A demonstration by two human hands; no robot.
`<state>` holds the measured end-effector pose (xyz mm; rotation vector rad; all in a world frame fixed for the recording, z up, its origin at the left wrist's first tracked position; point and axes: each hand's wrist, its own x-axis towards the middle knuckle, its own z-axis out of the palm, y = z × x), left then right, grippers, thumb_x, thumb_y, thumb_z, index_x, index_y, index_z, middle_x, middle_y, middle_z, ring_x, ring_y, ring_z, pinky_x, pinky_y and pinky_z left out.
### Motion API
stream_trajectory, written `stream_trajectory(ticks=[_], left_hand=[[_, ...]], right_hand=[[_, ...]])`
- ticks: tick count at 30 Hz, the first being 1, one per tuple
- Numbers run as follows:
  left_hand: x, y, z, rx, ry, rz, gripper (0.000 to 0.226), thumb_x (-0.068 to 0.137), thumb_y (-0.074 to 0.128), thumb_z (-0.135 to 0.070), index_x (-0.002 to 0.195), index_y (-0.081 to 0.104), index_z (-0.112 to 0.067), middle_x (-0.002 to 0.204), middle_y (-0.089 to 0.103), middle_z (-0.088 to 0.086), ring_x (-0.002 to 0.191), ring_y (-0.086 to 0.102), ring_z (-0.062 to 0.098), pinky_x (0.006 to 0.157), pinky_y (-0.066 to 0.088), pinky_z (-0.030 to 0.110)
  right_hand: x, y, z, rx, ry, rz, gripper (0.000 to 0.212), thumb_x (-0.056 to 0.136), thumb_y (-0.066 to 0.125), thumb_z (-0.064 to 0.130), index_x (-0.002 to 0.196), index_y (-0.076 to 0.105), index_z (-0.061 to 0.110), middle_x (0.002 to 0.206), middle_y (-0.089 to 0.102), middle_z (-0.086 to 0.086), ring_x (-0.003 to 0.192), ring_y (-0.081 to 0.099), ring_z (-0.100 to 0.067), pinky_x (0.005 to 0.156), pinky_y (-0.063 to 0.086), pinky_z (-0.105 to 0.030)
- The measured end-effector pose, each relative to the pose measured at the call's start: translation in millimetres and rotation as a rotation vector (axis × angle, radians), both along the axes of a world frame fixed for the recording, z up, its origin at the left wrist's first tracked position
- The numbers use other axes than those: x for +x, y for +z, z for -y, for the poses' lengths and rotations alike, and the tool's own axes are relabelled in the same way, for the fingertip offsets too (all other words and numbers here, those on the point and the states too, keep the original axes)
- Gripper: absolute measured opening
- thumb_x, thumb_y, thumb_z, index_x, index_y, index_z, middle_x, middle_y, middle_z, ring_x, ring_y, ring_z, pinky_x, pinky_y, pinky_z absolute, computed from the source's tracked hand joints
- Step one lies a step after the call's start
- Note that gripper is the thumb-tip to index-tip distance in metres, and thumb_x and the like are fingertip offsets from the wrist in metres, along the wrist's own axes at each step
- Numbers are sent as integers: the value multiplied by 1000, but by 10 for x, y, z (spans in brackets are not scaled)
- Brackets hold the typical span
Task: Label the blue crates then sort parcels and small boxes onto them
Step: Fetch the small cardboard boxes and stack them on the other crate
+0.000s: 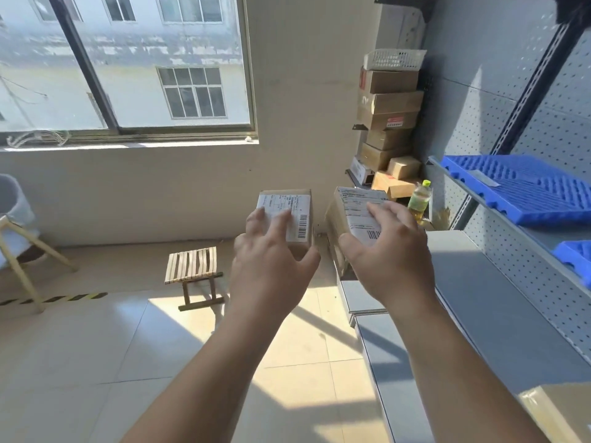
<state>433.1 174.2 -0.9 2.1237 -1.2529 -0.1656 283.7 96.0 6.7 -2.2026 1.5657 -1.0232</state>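
Left hand (271,254): gripping left box (300,203) above floor (128,346).
Right hand (388,251): gripping right box (355,203) beside shelf (479,298) edge.
Gap: boxes hanging apart.

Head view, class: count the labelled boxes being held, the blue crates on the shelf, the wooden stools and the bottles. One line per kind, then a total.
Held labelled boxes: 2 (left box, right box)
Blue crates: 2 (upper crate, lower crate)
Wooden stool: 1
Bottle: 1
Total: 6
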Motion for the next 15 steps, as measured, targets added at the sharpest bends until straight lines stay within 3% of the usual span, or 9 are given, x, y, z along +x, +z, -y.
stream_trajectory(ticks=[15], left_hand=[[20,409,2588,-118,-59,64,72,86,59,-61,150,32,-45,165,14,-7,144,28,30,114,36,44]], right_hand=[[53,280,2475,-113,-60,90,73,75,52,55,142,55,25,151,44,1,133,45,-26,102,47,-49]])
